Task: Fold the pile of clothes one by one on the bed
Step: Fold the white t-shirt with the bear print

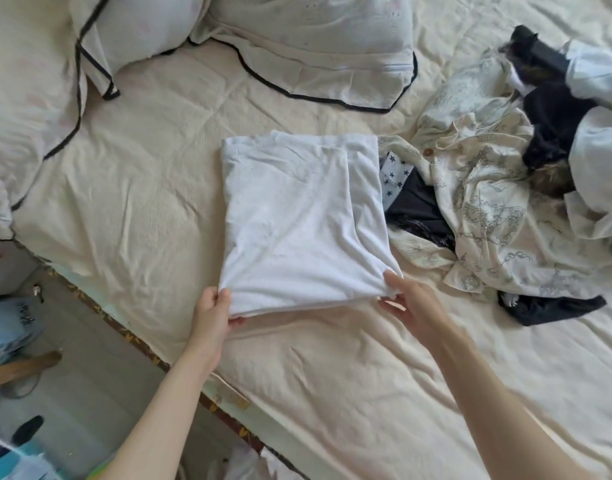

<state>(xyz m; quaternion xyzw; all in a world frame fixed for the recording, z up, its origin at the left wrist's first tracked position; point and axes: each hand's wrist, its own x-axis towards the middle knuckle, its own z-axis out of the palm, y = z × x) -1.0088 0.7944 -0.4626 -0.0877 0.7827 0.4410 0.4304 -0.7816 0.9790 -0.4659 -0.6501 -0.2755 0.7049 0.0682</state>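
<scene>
**Two hands on the near edge of a folded white garment**

Both hands engaged at the near corners of the white garment (297,216), laid flat near the centre of the bed (141,188).

- Left hand (214,311): clamped on the near left corner, thumb on top of the fabric, fingers curled beneath the edge.
- Right hand (406,303): pinching the near right corner, thumb on top, fingers under the cloth, fabric bunched at the grip.
- White garment: folded to a rough rectangle, stitched hem at the far edge, one layer lapped lengthwise along the right side. Near edge lifted slightly off the sheet between the two grips.
- Pile of clothes (498,202): unfolded, just beside the garment's right edge and touching it at the far corner. Cream printed shirt (488,220) on top; star-patterned cloth (394,174) and dark garment (418,209) showing beneath; further dark and pale blue items toward the far right.
- Two pillows (297,46) with black piping at the head of the bed.
- Floor visible at lower left, beyond the bed edge.
</scene>
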